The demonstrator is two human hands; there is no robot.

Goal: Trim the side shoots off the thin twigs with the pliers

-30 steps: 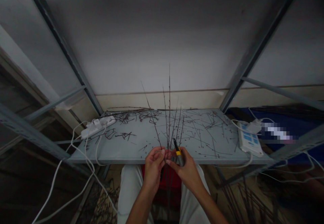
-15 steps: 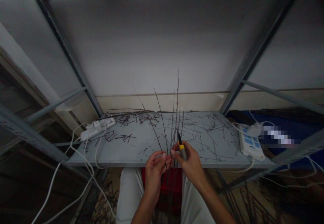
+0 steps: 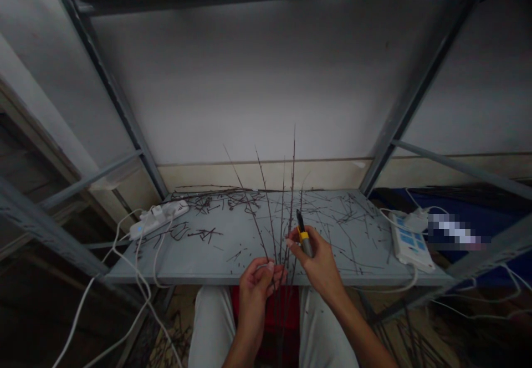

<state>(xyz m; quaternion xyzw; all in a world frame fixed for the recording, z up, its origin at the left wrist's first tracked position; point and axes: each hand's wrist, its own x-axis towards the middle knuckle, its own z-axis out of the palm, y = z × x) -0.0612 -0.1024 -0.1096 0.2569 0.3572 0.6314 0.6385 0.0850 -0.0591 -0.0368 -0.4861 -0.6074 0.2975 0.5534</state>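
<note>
My left hand (image 3: 261,281) is closed around the lower stems of a bundle of thin dark twigs (image 3: 286,202) that stand upright over the front edge of a grey metal shelf (image 3: 174,257). My right hand (image 3: 316,257) is just to the right of the stems and a little higher, gripping a slim tool with a yellow band and a dark tip (image 3: 303,234). Its fingertips touch the twigs. The twig tips fan out upward against the white wall.
Many cut twig pieces (image 3: 233,197) litter the shelf. A white power strip (image 3: 155,219) with trailing cables lies at the left, another power strip (image 3: 410,239) at the right. Slanted metal uprights (image 3: 399,118) frame the shelf. More twigs lie on the floor at lower right (image 3: 411,335).
My right hand with the tool has risen and moved right along the twigs. My left hand has stayed low on the stems. The view has tilted slightly upward.
</note>
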